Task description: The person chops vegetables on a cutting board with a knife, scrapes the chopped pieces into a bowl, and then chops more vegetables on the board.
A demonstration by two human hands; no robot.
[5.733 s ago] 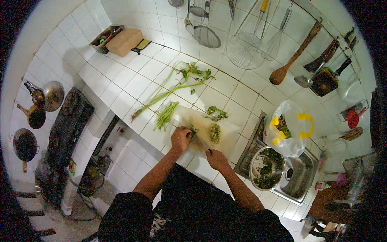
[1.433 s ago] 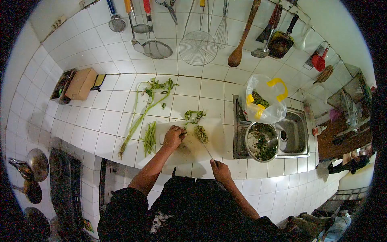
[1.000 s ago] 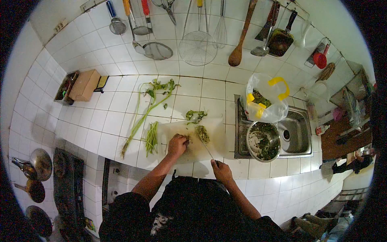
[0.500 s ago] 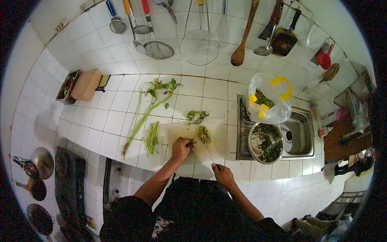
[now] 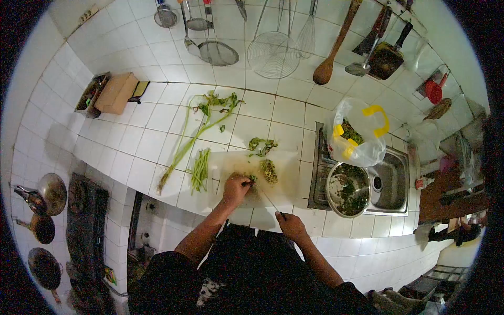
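Note:
On a pale cutting board [image 5: 286,195] my left hand [image 5: 236,190] is closed on a small bunch of greens [image 5: 253,178], its fingers curled over most of it. My right hand [image 5: 292,227] grips a knife [image 5: 271,202] by the handle, the blade pointing up and left to the greens at my left fingertips. A pile of chopped greens [image 5: 269,171] lies just right of the bunch. Leafy scraps [image 5: 261,147] sit at the board's far edge. Cut green stalks [image 5: 200,170] are left of my left hand, with long leafy stalks [image 5: 191,139] beyond them.
At right, a steel bowl [image 5: 348,209] with chopped greens inside stands by the sink [image 5: 389,194]. Behind it is a clear plastic bag [image 5: 370,153] with yellow handles. A cardboard box [image 5: 116,93] stands far left. Utensils, including a wooden spoon [image 5: 324,71], hang on the tiled wall.
The camera view has shifted and turned slightly. The knife blade now reaches closer to the greens under my left fingers. Both hands keep their grips.

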